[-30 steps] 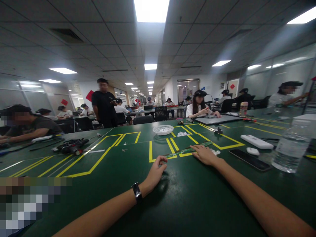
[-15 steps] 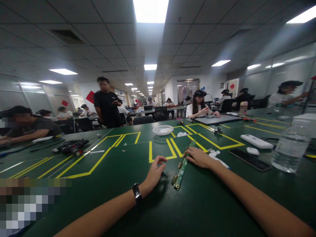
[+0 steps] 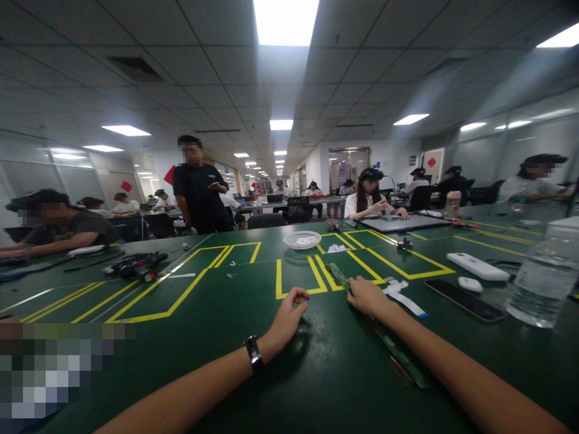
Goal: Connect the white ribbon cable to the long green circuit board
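A long, narrow green circuit board point(image 3: 400, 351) lies slantwise across the front of the green table, its near end toward my right forearm and blurred by motion. My right hand point(image 3: 367, 295) grips it near its far end, and the middle of the board is partly hidden under the hand and wrist. My left hand point(image 3: 290, 310), with a dark watch point(image 3: 253, 353) on the wrist, hovers or rests left of the board. Its fingers are loosely curled and apart, with nothing in them. White flat ribbon cables point(image 3: 404, 297) lie just beyond my right hand.
Yellow tape outlines mark the table point(image 3: 212, 374). A white basket point(image 3: 301, 240) stands at the middle back. To the right are a black phone point(image 3: 465, 299), a white device point(image 3: 477, 266) and a water bottle point(image 3: 540, 280). Dark tools point(image 3: 138, 265) lie left. Co-workers sit around; one person point(image 3: 201, 190) stands.
My right hand has turned the circuit board, swinging its near end to the right and its far end to the left. My left hand has barely moved.
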`<state>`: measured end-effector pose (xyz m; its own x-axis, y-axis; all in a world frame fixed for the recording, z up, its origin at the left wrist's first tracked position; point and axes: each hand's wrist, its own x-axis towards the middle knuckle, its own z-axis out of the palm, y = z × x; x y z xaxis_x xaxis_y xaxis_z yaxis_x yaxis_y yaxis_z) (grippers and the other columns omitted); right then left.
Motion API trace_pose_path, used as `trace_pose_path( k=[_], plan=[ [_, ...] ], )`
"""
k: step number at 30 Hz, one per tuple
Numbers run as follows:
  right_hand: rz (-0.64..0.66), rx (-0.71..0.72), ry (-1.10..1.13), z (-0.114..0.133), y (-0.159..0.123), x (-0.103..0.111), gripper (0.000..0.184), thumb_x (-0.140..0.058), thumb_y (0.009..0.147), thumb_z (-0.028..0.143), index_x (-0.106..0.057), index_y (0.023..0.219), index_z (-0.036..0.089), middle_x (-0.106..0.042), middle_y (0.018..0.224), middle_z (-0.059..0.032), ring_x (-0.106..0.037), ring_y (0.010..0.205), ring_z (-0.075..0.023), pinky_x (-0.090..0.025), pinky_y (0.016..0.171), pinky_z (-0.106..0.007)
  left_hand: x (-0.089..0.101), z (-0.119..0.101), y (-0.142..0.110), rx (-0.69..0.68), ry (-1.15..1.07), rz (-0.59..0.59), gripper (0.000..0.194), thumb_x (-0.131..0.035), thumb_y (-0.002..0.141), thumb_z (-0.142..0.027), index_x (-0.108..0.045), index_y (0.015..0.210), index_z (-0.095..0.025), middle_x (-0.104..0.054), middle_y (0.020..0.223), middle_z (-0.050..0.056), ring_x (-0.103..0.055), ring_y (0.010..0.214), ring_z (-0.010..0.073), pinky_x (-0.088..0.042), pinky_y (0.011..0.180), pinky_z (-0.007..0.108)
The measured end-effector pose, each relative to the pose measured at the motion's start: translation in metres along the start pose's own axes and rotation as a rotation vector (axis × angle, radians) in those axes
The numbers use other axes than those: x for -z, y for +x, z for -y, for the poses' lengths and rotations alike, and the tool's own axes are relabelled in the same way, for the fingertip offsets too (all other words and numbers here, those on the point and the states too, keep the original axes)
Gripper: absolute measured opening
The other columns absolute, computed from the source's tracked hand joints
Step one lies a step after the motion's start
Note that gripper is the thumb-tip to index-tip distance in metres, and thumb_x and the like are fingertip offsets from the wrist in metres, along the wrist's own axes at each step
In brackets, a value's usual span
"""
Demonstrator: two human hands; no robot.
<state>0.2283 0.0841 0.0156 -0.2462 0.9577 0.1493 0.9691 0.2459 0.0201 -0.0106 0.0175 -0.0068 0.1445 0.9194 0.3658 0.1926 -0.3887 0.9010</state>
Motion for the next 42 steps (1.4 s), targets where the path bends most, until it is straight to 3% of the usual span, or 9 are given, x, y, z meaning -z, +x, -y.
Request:
trace_pose_path(
  k=[6, 16, 23, 28, 33, 42],
  plan=[
    [0.015, 0.001, -0.024, 0.006, -0.003, 0.008, 0.025, -0.048, 0.08, 0.022, -0.065, 0.095, 0.012, -0.063, 0.1, -0.0184, -0.064, 0.086, -0.0272, -0.048, 0.069, -0.033, -0.001, 0.003, 0.001, -0.007, -0.025, 0.026, 0.015, -0.049, 0.079, -0.017, -0.055, 0.092, -0.02, -0.055, 0.092, 0.003, -0.05, 0.087, 0.0167, -0.037, 0.082, 0.027],
    [0.016, -0.012, -0.021, 0.014, -0.005, 0.016, 0.024, -0.047, 0.086, 0.019, -0.062, 0.103, 0.011, -0.063, 0.103, -0.019, -0.063, 0.094, -0.0268, -0.047, 0.076, -0.034, -0.004, 0.004, 0.002, 0.051, -0.111, 0.095, 0.017, -0.05, 0.08, -0.016, -0.051, 0.096, -0.018, -0.058, 0.092, 0.004, -0.052, 0.086, 0.0154, -0.037, 0.082, 0.027],
    [0.035, 0.02, -0.022, 0.013, -0.01, 0.015, 0.027, -0.046, 0.083, 0.013, -0.056, 0.108, 0.015, -0.063, 0.104, -0.0167, -0.063, 0.095, -0.0278, -0.045, 0.075, -0.035, -0.003, 0.009, 0.003, 0.079, -0.13, 0.116, 0.021, -0.051, 0.082, -0.023, -0.053, 0.103, -0.017, -0.061, 0.092, 0.004, -0.054, 0.086, 0.0157, -0.038, 0.081, 0.027],
    [-0.032, 0.097, 0.043, 0.035, -0.019, 0.015, 0.035, -0.047, 0.081, 0.016, -0.047, 0.116, 0.014, -0.064, 0.101, -0.0154, -0.063, 0.09, -0.027, -0.042, 0.071, -0.032, -0.004, 0.0, 0.001, 0.161, -0.123, 0.116, 0.031, -0.049, 0.085, -0.033, -0.055, 0.11, -0.015, -0.063, 0.095, 0.006, -0.054, 0.084, 0.016, -0.039, 0.077, 0.027],
    [-0.084, 0.19, 0.183, 0.062, -0.036, 0.019, 0.027, -0.045, 0.083, 0.02, -0.044, 0.11, 0.017, -0.064, 0.096, -0.0114, -0.063, 0.086, -0.023, -0.039, 0.068, -0.029, -0.004, -0.003, 0.002, 0.186, -0.128, 0.099, 0.037, -0.048, 0.086, -0.04, -0.056, 0.111, -0.015, -0.063, 0.093, 0.006, -0.054, 0.078, 0.0152, -0.039, 0.07, 0.025],
    [-0.099, 0.288, 0.271, 0.083, -0.053, 0.025, 0.034, -0.05, 0.081, 0.028, -0.045, 0.114, 0.019, -0.058, 0.104, -0.0103, -0.059, 0.091, -0.0227, -0.039, 0.074, -0.029, -0.005, 0.003, 0.005, 0.128, -0.161, 0.055, 0.04, -0.048, 0.084, -0.053, -0.058, 0.086, -0.014, -0.06, 0.074, 0.002, -0.051, 0.063, 0.0124, -0.037, 0.059, 0.024]
  ],
)
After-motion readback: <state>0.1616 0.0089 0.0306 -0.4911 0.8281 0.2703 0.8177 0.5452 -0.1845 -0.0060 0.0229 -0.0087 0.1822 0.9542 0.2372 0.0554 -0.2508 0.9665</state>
